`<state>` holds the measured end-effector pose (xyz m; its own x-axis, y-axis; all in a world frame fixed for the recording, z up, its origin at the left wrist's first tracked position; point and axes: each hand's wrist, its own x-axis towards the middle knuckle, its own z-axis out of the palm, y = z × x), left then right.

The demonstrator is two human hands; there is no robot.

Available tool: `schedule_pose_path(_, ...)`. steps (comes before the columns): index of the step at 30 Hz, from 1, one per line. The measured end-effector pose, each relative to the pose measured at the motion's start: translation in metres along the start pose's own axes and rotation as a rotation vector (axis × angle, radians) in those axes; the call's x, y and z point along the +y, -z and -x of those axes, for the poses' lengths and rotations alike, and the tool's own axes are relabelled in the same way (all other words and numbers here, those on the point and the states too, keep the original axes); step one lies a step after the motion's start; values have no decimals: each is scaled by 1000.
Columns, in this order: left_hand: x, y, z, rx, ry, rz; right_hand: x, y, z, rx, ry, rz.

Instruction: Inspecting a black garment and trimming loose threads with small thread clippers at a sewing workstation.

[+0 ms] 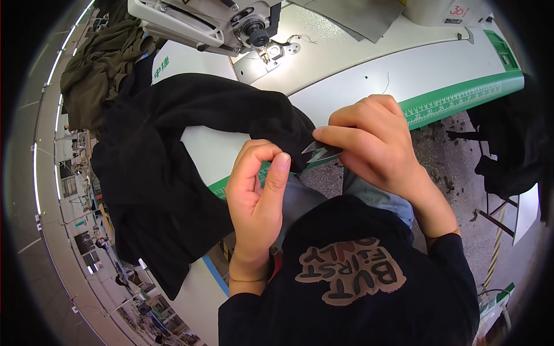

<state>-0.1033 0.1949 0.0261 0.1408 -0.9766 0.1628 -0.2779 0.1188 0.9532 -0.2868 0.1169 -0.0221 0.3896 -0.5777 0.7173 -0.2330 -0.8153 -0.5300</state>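
A black garment (167,167) lies over the left part of the sewing table, with one looped part reaching toward my hands. My left hand (254,190) is closed, thumb against curled fingers, at the near edge of this black cloth. It appears to pinch the cloth edge, though the exact grip is partly hidden. In my right hand (372,141) are small metal thread snips (321,153). Their pointed blades face left, parted, right at the cloth edge close to my left thumb. The handle is hidden inside my right fingers.
The sewing machine head (231,26) stands beyond the garment, its needle area lit. A green ruler strip (461,95) edges the white table (346,86). An olive-brown cloth pile (95,75) sits far left; more black cloth (511,138) hangs at right. Scraps (453,187) litter the floor.
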Motion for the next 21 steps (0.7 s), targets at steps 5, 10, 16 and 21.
schedule_pose_path(5,2,2,0,-1,50,24,1,-2,-3,8,51,96)
schedule_pose_path(10,3,3,-1,-8,34,47,0,-5,-4,25,58,95)
schedule_pose_path(16,4,2,-2,-3,28,30,0,-5,-5,37,58,99)
schedule_pose_path(21,4,2,-2,-7,28,28,0,-4,-4,47,79,123)
